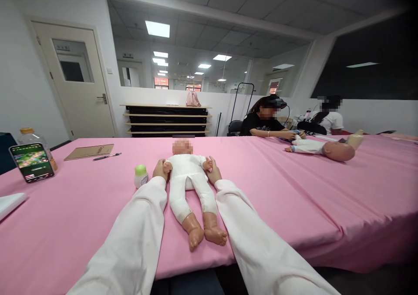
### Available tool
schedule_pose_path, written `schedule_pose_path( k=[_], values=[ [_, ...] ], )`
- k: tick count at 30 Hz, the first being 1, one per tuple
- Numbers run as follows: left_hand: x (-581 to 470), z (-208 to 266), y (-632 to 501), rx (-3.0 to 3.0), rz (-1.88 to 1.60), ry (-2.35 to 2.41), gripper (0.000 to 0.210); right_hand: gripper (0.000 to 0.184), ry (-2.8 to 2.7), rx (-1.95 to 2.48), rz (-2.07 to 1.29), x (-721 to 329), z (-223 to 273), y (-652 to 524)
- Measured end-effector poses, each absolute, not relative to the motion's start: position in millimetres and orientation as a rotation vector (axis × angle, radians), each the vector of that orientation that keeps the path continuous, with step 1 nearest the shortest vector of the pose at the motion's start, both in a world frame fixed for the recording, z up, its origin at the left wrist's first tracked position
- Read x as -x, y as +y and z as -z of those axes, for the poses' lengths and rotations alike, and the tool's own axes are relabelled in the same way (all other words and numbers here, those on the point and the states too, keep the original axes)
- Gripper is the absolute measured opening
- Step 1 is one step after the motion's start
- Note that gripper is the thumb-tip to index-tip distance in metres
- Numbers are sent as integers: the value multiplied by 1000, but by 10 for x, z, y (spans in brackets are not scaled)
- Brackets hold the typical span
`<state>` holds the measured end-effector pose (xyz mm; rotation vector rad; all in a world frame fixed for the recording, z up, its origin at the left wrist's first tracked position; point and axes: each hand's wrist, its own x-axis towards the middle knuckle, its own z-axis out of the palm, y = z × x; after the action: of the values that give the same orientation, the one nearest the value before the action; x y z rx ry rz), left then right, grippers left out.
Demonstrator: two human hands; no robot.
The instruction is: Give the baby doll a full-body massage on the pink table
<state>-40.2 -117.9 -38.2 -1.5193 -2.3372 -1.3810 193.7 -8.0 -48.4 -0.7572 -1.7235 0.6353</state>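
Note:
A baby doll (187, 175) in a white cloth suit lies on its back on the pink tablecloth, its bare feet toward me and its head at the far side. My left hand (160, 169) is closed around the doll's hand on the left side. On the other side, my right hand (214, 172) is closed on the doll's other hand, thumb lying against it. Both hands rest low, beside the doll's body, and part of my fingers is hidden. A small white bottle with a green cap (141, 176) stands just left of my left forearm.
At the left are a propped phone (32, 162), an orange-capped bottle (28, 132), a brown notebook (89, 152) and a pen (107, 156). Across the table at right, a co-worker (266, 123) handles a second doll (338, 150); another person (329, 119) sits beyond.

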Motion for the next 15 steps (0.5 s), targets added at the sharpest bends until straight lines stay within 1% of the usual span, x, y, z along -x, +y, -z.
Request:
schedule_pose_path(
  k=[2,3,5,8,12,15],
  values=[
    [407,398,-1103,1448,1418,-2352,41,64,-1713,735,-659,-1877,495,-13],
    [412,403,-1061,1423,1429,-2357,42,66,-1703,722,-677,-1841,494,21],
    [422,407,-975,1410,1428,-2346,40,60,-1688,712,-705,-1764,481,94],
    [439,393,-841,1430,1326,-2328,38,45,-1687,736,-715,-1655,458,227],
    [460,353,-678,1361,1128,-2421,54,39,-1685,821,-711,-1555,496,480],
    [490,334,-575,1360,1025,-2491,56,33,-1723,849,-649,-1512,583,672]
  ],
)
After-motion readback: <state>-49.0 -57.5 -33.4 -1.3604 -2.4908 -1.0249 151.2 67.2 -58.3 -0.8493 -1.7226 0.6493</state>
